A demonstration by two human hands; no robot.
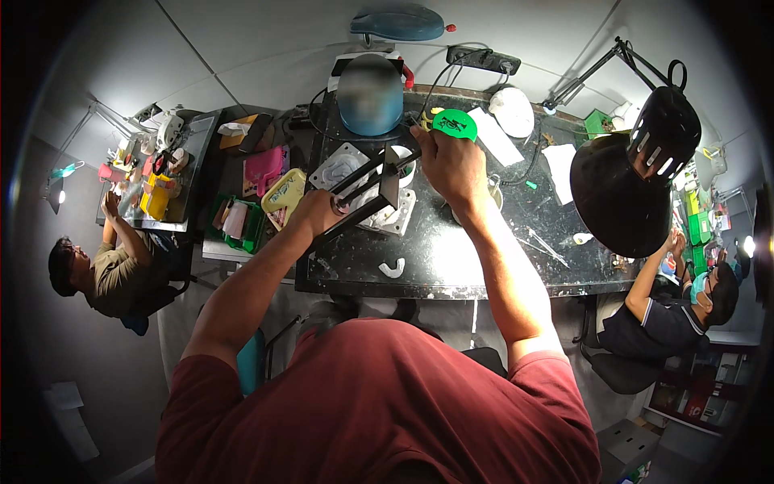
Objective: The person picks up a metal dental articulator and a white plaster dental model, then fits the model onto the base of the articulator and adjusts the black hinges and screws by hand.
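My left hand is wrapped round one end of a black metal frame with long parallel bars, like a clamp. The frame is held tilted above the bench, over pale metal mould parts and another metal plate. My right hand is closed near the frame's far end, with its fingers bent. What lies in that grip is hidden. Just behind its knuckles shows a bright green round thing with dark marks. A white U-shaped piece rests near the bench's front edge.
A black desk lamp hangs over the bench's right side. Behind the work stand a blue rounded object and a power strip. Thin metal tools lie at right. Green and yellow trays sit left. People sit on both sides.
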